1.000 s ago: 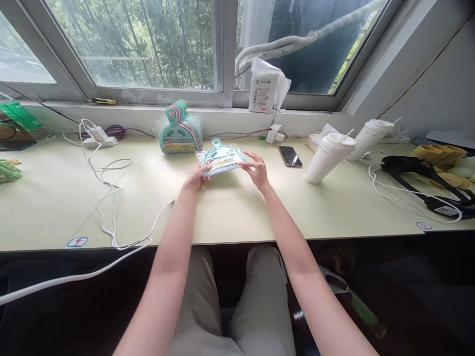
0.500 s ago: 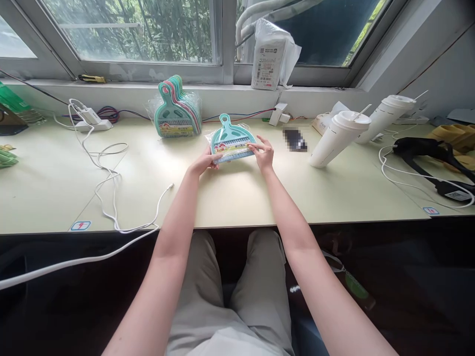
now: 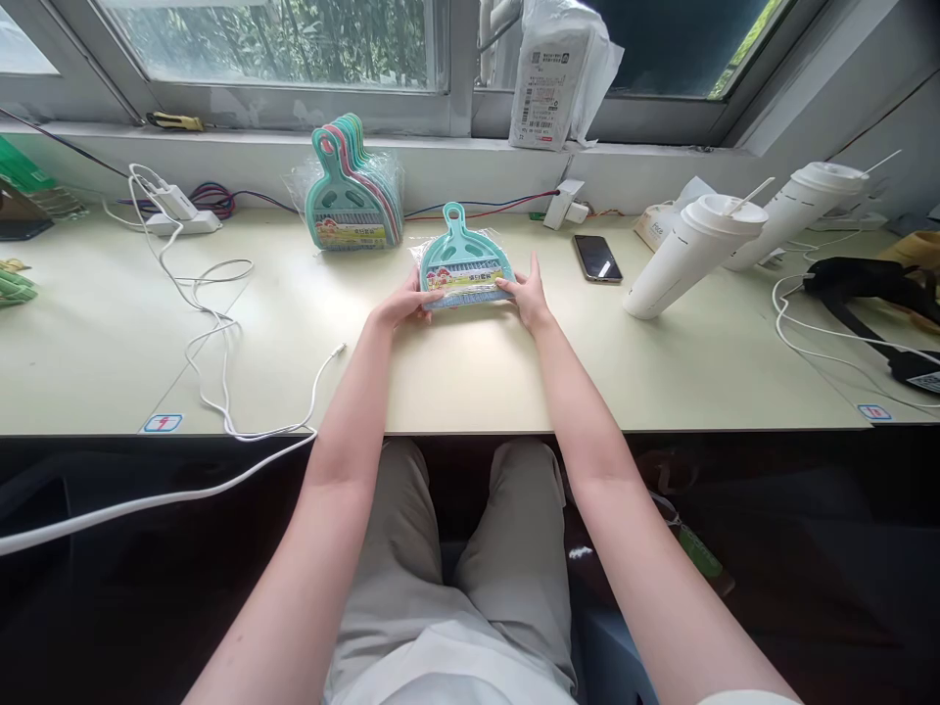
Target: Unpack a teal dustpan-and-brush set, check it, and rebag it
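A teal mini dustpan and brush set point(image 3: 465, 257), in clear plastic with a yellow printed label, is held upright over the table by both hands. My left hand point(image 3: 405, 300) grips its lower left corner, thumb across the front. At the lower right edge, my right hand point(image 3: 527, 294) pinches it with the thumb in front and the index finger pointing up. The fingers behind the set are mostly hidden. Behind and to the left, a row of similar dustpan sets point(image 3: 352, 191) in teal, pink and green stands against the wall.
On the right are a phone point(image 3: 597, 258), two tilted white cups point(image 3: 694, 257) and a black strap-like item point(image 3: 873, 294). White cables point(image 3: 220, 338) trail over the left of the table point(image 3: 470, 392) from a power strip point(image 3: 183, 223). A plastic-wrapped box point(image 3: 550, 93) sits on the windowsill.
My right hand has settled lower on the set's right edge, its thumb now in front. The set faces me more squarely. The whole view has tilted down slightly.
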Available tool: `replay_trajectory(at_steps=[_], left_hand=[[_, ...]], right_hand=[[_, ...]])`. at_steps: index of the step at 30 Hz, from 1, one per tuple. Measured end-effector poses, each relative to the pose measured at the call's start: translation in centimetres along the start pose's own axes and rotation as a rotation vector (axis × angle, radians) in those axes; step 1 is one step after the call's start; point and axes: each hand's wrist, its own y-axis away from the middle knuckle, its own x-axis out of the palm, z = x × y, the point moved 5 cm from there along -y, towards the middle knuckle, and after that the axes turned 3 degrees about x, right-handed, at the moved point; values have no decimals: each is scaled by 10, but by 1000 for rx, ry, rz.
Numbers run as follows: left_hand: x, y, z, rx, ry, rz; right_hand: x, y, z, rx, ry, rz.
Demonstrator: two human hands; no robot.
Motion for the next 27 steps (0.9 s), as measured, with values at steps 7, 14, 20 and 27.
replay_trajectory(at_steps=[7, 14, 20, 27], left_hand=[[4, 3, -14, 100, -52, -117], [15, -1, -28, 311, -172, -323], [6, -6, -19, 381, -270, -439], [6, 0, -28, 396, -372, -475]], right_hand=[[-7, -6, -8, 102, -177, -71], [-20, -11, -6, 1, -151, -176], [-9, -8, -4, -3, -144, -103], [-3, -6, 0, -17, -165, -103]])
